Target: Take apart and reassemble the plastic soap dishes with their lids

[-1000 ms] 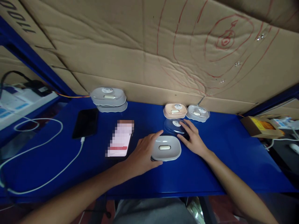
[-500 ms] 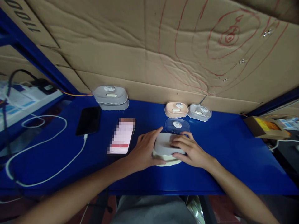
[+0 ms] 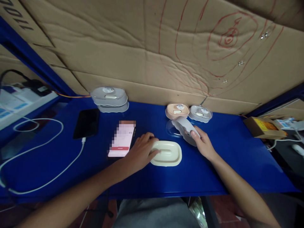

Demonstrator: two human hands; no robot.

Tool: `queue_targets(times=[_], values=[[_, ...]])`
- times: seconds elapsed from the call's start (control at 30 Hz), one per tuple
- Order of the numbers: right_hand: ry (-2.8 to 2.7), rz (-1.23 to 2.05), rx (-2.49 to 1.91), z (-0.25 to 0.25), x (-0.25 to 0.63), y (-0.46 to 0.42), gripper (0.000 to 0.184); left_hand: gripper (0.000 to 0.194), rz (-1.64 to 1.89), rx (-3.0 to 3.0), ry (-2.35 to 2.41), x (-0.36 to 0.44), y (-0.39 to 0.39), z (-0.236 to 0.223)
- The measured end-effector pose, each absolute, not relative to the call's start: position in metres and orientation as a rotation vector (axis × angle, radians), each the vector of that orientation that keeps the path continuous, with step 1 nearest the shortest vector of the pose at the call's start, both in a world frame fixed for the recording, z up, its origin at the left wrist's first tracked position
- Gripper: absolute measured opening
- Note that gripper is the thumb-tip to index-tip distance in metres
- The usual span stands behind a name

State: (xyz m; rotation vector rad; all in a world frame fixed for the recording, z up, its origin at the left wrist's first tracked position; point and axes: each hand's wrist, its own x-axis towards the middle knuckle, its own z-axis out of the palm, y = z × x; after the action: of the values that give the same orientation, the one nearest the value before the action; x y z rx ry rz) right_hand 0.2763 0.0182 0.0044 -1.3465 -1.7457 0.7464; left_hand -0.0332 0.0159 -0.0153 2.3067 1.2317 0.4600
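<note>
A shallow cream oval tray [image 3: 169,153] lies flat on the blue table, its hollow facing up with a raised ridge in the middle. My left hand [image 3: 143,148] grips its left end, the thumb over the rim and the other fingers curled at the far corner. To the right, my right hand [image 3: 203,142] holds a grey oval lid [image 3: 186,126] lifted and tilted on its side, thumb on the near face, other fingers mostly hidden. Behind that lid a clear plastic cover [image 3: 171,129] with a sticker lies partly hidden.
Along the cardboard wall stand a peach case [image 3: 172,111], a grey case [image 3: 199,114] and two stacked grey cases [image 3: 110,96]. A lit phone [image 3: 122,139] and a dark phone [image 3: 86,123] on a white cable lie left. An open cardboard box [image 3: 263,128] sits at the right edge.
My right hand has lifted the grey lid off the cream tray and carried it right and back, tilting it. My left hand has shifted onto the tray's left end.
</note>
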Motion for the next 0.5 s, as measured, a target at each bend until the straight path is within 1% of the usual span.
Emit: queue_targets(times=[0.07,0.17,0.23,0.33,0.43,0.5], values=[[-1.626,0.895,-1.355,-0.001,0.274,0.020,0.051,0.015,0.500,2.299,1.201,-0.032,0.016,-0.016],[-1.477,1.096,-1.327,-0.006,0.272,0.024,0.060,0.013,0.610,2.203,1.159,-0.031,0.015,-0.012],[-1.390,1.205,-1.275,-0.008,0.273,0.028,0.067,0.012,0.699,2.037,1.151,-0.030,0.016,-0.006],[-1.377,1.259,-1.211,-0.010,0.282,0.037,0.072,0.022,0.848,1.588,1.111,-0.031,0.018,0.009],[-1.365,1.230,-1.205,-0.015,0.292,0.046,0.069,0.035,0.965,1.004,1.015,-0.032,0.023,0.019],[-1.316,1.201,-1.210,-0.018,0.294,0.047,0.068,0.036,0.981,0.713,0.951,-0.032,0.028,0.019]])
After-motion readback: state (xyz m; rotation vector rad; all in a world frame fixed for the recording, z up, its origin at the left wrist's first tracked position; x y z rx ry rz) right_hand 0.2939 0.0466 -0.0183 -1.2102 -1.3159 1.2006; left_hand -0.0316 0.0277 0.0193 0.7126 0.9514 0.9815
